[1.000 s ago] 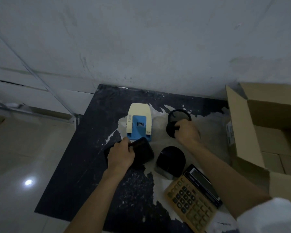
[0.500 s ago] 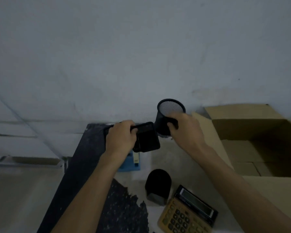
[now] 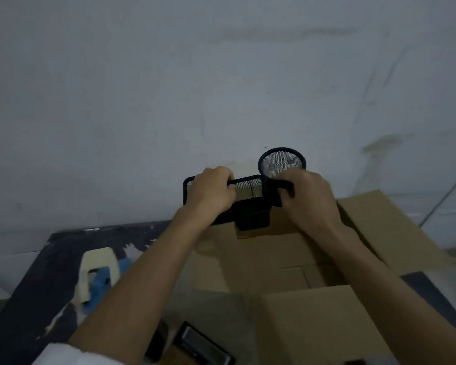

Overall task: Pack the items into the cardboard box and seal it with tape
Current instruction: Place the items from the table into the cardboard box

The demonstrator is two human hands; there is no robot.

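My left hand [image 3: 211, 192] grips a black rectangular mesh tray [image 3: 248, 189] held up in the air. My right hand [image 3: 309, 197] grips a black round mesh pen cup [image 3: 282, 163], which touches the tray's right end. Both are above the far side of the open cardboard box [image 3: 327, 325], whose flaps stand open. A cream and blue hole punch [image 3: 98, 275] sits on the dark mat at lower left. The calculator [image 3: 203, 346] shows at the bottom edge, partly hidden by my left forearm.
A dark paint-stained mat [image 3: 37, 285] covers the floor under the items. A pale wall [image 3: 221, 88] fills the upper view right behind the box. A dark object [image 3: 158, 343] lies beside the calculator, mostly hidden.
Both hands have carried the mesh tray and pen cup to the right, from above the mat to over the open box. The view has shifted right, so the box now lies under my arms.
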